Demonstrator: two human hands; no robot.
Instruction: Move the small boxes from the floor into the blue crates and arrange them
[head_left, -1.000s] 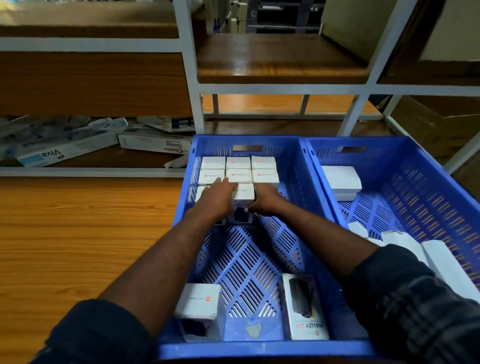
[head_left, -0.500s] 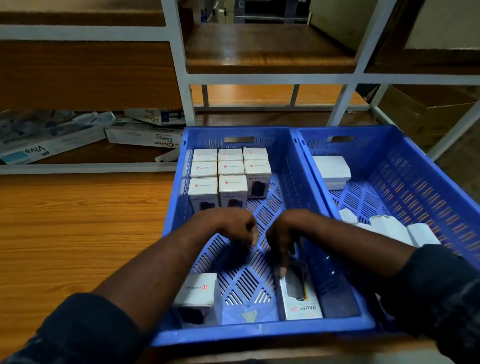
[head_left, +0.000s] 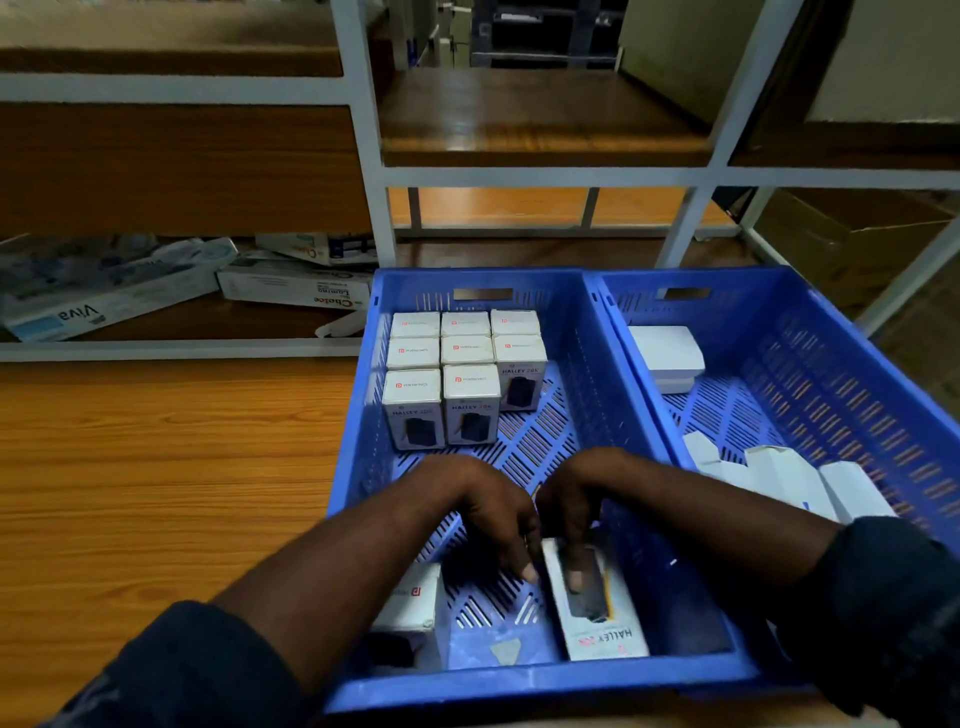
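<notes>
Head view, lower middle: right hand (head_left: 576, 499) has its fingers stretched down, tips resting on the white cardboard box lying flat (head_left: 597, 623) at the near end of the left blue plastic crate (head_left: 602, 364); left hand (head_left: 493, 514) fingers loosely straight, tips just beside that box's left edge, can't tell if touching; upright white boxes (head_left: 462, 374) sit packed in rows at the crate's far left corner.

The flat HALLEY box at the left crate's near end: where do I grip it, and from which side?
From above, pinch the HALLEY box across its long sides: it lies flat, with bare crate floor either side for the right hand's fingers.
</notes>
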